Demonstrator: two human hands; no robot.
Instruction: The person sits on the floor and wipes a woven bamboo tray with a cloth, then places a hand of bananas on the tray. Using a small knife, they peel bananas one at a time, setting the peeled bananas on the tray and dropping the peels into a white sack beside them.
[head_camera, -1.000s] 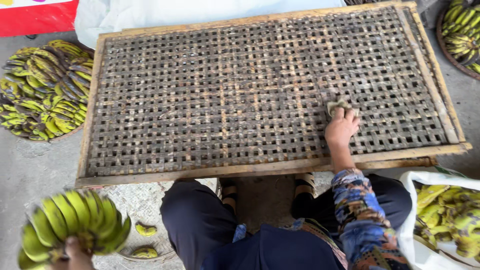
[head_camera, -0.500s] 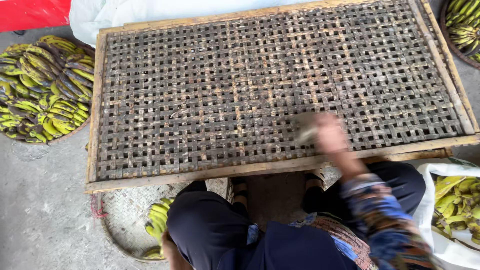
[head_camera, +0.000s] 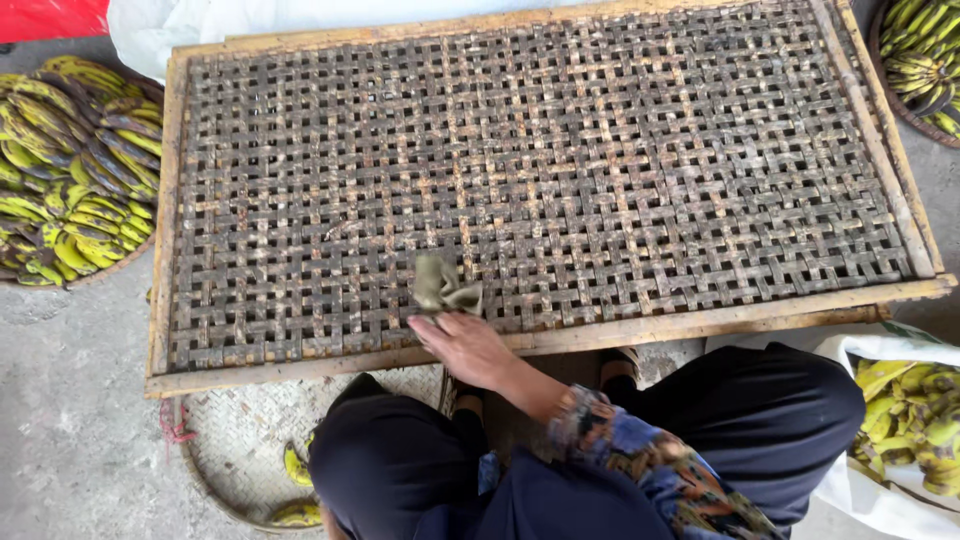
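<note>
While a basket of green-yellow bananas (head_camera: 65, 175) sits far left, the right hand (head_camera: 470, 350) pinches an olive rag (head_camera: 443, 287) in its grip at the near edge of the woven bamboo tray (head_camera: 540, 170); a white sack (head_camera: 890, 345) lies right. Left hand out of view.

Olive-green cloth (head_camera: 443, 287) — crumpled, bunched upward — lay on the woven bamboo drying tray (head_camera: 560, 160), near edge, left of centre.
</note>
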